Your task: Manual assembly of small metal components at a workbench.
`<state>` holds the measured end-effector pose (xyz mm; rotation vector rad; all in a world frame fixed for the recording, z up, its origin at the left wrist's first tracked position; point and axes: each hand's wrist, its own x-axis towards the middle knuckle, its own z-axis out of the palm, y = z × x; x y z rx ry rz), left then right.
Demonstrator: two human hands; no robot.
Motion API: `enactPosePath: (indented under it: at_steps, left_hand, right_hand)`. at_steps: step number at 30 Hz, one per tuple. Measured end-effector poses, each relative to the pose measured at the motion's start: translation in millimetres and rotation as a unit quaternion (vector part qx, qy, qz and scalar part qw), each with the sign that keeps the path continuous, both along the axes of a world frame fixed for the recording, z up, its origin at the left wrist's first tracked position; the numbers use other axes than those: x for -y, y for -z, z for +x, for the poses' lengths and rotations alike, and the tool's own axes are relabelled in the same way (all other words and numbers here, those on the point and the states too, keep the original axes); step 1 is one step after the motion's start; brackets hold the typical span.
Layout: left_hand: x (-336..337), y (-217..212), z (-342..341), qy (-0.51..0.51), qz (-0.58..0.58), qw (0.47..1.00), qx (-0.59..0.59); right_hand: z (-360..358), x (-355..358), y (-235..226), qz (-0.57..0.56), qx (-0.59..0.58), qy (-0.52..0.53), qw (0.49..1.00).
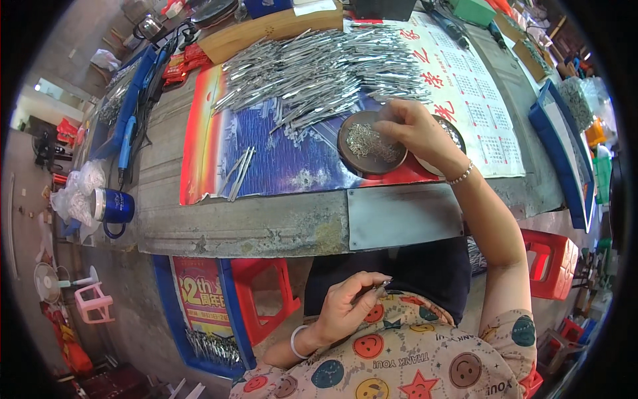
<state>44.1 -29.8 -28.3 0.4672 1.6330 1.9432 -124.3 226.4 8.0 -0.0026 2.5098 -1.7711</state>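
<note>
My right hand (413, 128) reaches over a round brown dish (349, 154), fingers pinched together at its right side. Small silver metal pins (372, 143) lie in the dish; whether one is between the fingers cannot be seen. A second round dish (452, 130) is partly hidden behind my right hand and wrist. Close to my body, my left hand (347, 307) is closed on a small shiny metal piece (381, 286) that sticks out past thumb and forefinger. A big heap of slim silver metal strips (312, 76) covers the far part of the poster sheet, with several more strips (240, 174) apart at left.
The poster sheet (292, 176) lies on a worn table (266, 229), with a metal plate (405, 216) at the front edge. At left stand a blue mug (118, 207) and an electric screwdriver (126, 143). A blue tray (561, 153) is at right; another blue tray (163, 286) sits below the table.
</note>
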Motion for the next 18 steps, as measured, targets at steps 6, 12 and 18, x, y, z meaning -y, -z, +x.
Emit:
enactPosePath:
  at_steps: [6,12,18]
  left_hand:
    - [-2.9,-1.4,0.1,0.046,-0.017,0.999,0.019]
    - [-9.3,-1.5,-1.7,0.052,-0.025,0.998,0.017]
    - [-14.7,-1.1,-4.2,0.055,-0.025,0.998,0.022]
  right_hand:
    - [3.6,-3.9,8.8,-0.125,0.012,0.035,0.991]
    - [8.2,-6.1,8.3,-0.157,0.051,0.026,0.986]
    - [5.1,-2.5,5.0,0.124,-0.072,-0.030,0.989]
